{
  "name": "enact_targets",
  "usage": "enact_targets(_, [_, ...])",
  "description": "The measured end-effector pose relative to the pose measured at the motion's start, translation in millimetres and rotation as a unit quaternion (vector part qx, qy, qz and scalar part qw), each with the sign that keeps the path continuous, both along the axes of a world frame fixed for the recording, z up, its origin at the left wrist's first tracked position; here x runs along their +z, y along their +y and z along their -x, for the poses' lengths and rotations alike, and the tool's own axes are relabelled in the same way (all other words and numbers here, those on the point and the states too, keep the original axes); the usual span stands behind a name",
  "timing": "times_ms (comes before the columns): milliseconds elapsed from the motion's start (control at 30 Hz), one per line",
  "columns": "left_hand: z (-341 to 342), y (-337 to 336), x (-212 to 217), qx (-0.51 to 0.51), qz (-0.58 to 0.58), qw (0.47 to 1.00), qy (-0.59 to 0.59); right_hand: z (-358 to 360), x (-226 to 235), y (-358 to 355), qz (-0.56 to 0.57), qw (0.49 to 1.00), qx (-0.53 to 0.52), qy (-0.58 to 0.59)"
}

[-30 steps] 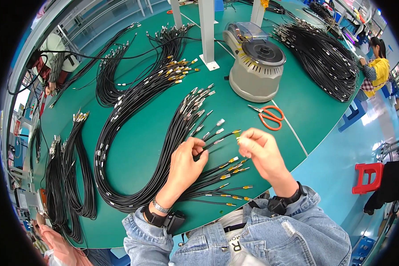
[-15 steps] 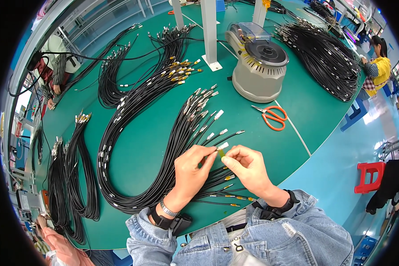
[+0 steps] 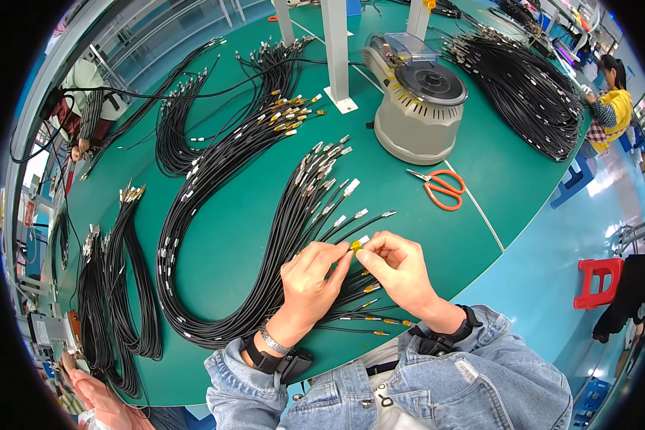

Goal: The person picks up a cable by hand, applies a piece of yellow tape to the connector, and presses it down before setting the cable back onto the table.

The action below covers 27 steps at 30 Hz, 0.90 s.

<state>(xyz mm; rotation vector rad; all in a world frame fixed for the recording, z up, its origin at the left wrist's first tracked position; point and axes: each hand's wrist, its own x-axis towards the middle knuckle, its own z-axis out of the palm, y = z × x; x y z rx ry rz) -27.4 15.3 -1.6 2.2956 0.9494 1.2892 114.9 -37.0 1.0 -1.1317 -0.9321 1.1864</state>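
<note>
The silver-tipped black cable (image 3: 363, 241) slants away and rightward from between the hands, the left hand (image 3: 312, 281) pinching it just behind the yellow tape (image 3: 356, 246) and the right hand (image 3: 400, 269), nearer the tip, pinching that tape at its near side.

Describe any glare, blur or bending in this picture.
Head view: fisheye distortion bows things toward the rim, leaving black corners; head view: white glare streaks the blue floor at right; head view: the left hand and right hand show no obvious motion blur.
</note>
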Motion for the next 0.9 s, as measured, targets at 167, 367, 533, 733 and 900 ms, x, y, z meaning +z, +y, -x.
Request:
enact_targets(167, [-0.4, 1.1, -0.6, -0.01, -0.024, 1.0, -0.005, -0.3, 0.5, 1.4, -0.002, 1.0, -0.004, -0.016])
enact_targets(367, [0.0, 0.2, -1.6, -0.005, -0.02, 1.0, 0.004, -1.5, -1.1, 2.4, -0.003, 1.0, -0.004, -0.025])
enact_targets(533, [0.0, 0.1, -1.8, -0.003, -0.021, 1.0, 0.01, -2.2, -3.2, 3.3, 0.002, 0.999, -0.005, -0.032])
enact_targets(733, [0.9, -1.3, -0.1, -0.007, -0.001, 1.0, 0.013, -1.9, -2.0, 3.5, 0.015, 0.999, -0.007, -0.036])
enact_targets(900, [-0.2, -0.9, 0.2, -0.008, -0.014, 1.0, -0.002, -2.2, -2.4, 3.4, 0.011, 0.999, -0.006, -0.029])
